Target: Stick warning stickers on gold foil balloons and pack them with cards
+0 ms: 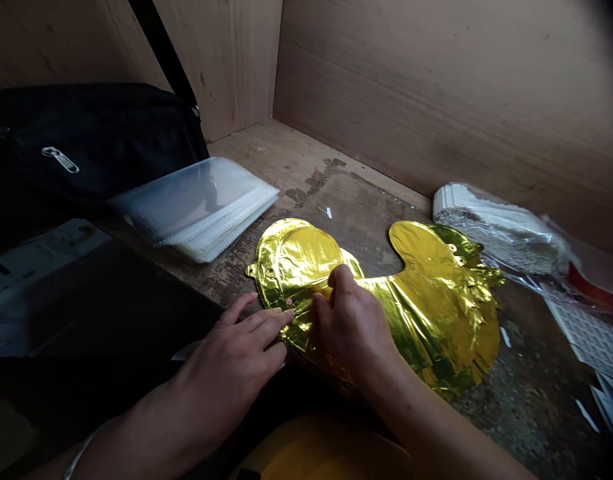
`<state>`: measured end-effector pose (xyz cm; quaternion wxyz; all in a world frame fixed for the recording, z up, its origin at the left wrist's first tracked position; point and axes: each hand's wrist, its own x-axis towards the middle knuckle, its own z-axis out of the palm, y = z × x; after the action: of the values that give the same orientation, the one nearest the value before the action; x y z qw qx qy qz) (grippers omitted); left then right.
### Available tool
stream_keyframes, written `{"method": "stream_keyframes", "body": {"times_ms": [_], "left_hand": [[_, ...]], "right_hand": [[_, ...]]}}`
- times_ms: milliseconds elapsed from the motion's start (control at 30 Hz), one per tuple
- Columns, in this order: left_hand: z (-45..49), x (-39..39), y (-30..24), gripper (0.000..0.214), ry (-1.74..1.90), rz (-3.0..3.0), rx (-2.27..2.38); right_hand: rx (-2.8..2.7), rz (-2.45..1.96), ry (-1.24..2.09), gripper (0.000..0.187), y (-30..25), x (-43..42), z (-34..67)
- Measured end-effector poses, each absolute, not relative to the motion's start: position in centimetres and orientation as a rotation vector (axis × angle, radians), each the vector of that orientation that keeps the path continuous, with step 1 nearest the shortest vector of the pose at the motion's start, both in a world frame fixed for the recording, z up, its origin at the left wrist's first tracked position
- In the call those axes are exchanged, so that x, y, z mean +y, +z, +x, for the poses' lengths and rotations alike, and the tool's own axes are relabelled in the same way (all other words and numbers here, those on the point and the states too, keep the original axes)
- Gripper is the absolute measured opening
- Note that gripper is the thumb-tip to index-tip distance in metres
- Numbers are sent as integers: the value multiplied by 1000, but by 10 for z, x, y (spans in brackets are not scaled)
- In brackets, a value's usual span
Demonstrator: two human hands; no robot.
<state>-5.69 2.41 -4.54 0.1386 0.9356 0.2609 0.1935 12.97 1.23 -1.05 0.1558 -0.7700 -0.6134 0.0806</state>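
A flat gold foil balloon (436,300) lies on the worn wooden table, its shiny sheet creased and folded over at the left. My left hand (246,347) rests at its lower left edge, fingers stretched out and the fingertips touching the foil. Over the balloon's middle, my right hand (356,320) is closed, with thumb and fingers pinching at the gold foil. What lies under its curled fingers is hidden. Small tabs with holes stand out along the balloon's rim.
A stack of clear plastic sleeves (211,213) sits at the left beside a black bag (106,147). White strips in a plastic wrap (501,227) and printed sheets (586,327) lie at the right. Wooden panels (436,100) wall the back. A white scrap (329,213) lies behind the balloon.
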Motion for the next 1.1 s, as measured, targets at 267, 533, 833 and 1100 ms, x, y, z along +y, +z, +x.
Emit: {"method": "stream_keyframes", "body": {"times_ms": [267,533,833,1100], "left_hand": [[-76,29,-26,19,361,2499,833],[-78,15,-18,26,240,2463,902],[-78,14,-16,24,370,2414,885],[-82,19,-18,25,318,2462,898]], "right_hand": [[-2246,-1590,100,25,-30,-23,132],[-2213,-1806,330,32,-11,-5,129],[-2664,-1651,215,11,-7,1,121],[-2662,-1554,107,10,-15,8,120]]}}
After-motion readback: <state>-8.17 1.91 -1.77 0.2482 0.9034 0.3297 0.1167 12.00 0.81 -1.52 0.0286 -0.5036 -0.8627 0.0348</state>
